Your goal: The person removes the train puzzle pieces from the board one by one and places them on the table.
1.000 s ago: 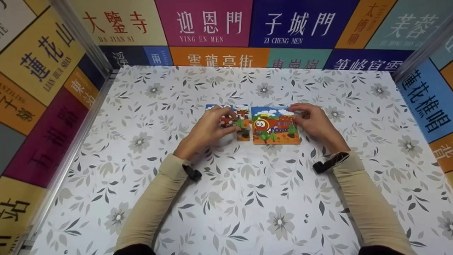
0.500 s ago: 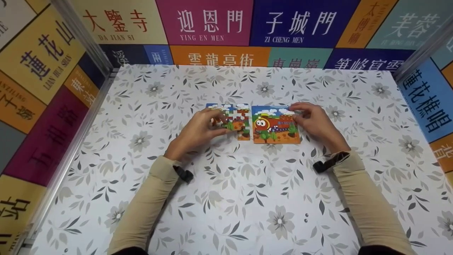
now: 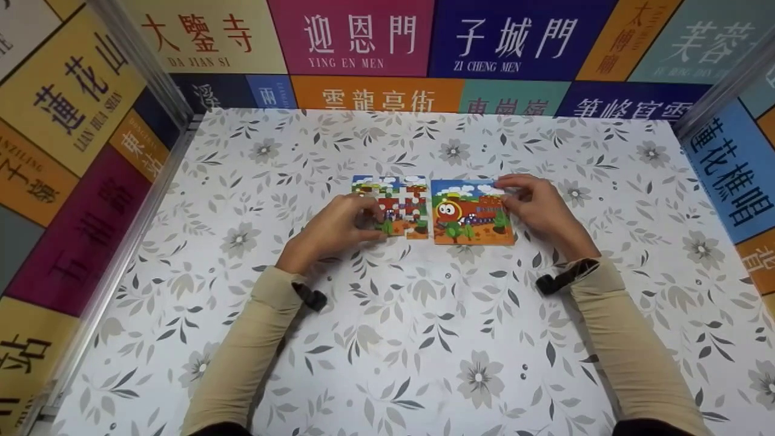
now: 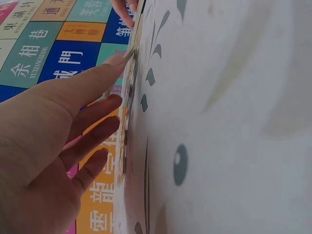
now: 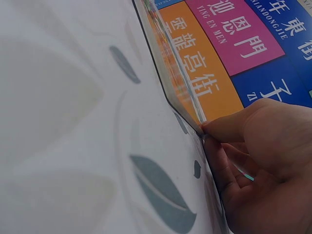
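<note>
My left hand (image 3: 336,227) pinches a jigsaw piece (image 3: 395,226) with a green cactus and orange ground at the lower edge of a small jigsaw puzzle (image 3: 418,192). The left wrist view shows the thumb on the thin edge of this piece, which is slightly tilted; its other fingers are spread above the puzzle. Red train parts, clouds and blue sky show on the puzzle, whose lower left is hidden behind the hand. Close to its right lies a square picture board (image 3: 469,212) with a smiling red train. My right hand (image 3: 539,203) pinches the board's right edge between thumb and fingers.
A white table (image 3: 424,339) with a grey leaf and flower print lies under everything. Colourful panels (image 3: 351,39) with large Chinese characters stand behind its back edge and along both sides.
The left hand has moved left and slightly down with the cactus piece, uncovering more of the puzzle. The right hand has stayed at the board's edge.
</note>
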Tool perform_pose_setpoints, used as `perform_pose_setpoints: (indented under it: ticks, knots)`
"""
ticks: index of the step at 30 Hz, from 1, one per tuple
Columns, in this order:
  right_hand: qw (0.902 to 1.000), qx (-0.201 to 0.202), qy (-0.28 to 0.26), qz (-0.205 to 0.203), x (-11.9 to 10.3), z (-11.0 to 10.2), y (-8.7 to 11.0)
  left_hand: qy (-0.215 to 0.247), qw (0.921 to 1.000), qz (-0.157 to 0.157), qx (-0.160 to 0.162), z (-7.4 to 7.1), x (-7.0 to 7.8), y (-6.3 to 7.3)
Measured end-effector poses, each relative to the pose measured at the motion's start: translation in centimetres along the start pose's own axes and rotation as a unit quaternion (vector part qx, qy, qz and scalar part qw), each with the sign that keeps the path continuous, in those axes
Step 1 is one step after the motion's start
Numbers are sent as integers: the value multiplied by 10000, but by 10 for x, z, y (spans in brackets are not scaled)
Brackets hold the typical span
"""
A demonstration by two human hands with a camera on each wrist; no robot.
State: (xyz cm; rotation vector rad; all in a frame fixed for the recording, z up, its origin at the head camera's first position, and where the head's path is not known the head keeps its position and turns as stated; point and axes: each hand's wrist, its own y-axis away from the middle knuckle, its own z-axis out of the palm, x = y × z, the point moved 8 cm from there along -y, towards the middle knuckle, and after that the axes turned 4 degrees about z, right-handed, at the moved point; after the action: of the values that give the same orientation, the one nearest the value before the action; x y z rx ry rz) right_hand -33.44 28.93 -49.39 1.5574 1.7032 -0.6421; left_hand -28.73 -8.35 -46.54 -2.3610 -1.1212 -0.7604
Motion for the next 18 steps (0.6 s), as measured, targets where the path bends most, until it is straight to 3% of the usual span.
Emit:
perform_pose_setpoints:
  ticks: [10, 18]
  knots:
    - [10000, -8, -86, 27, 0, 0, 1, -185, 9998, -19, -102, 2, 0, -1]
    - [10000, -10, -79, -8, 1, 0, 0, -381, 9985, 305, -266, 7, 7, -3]
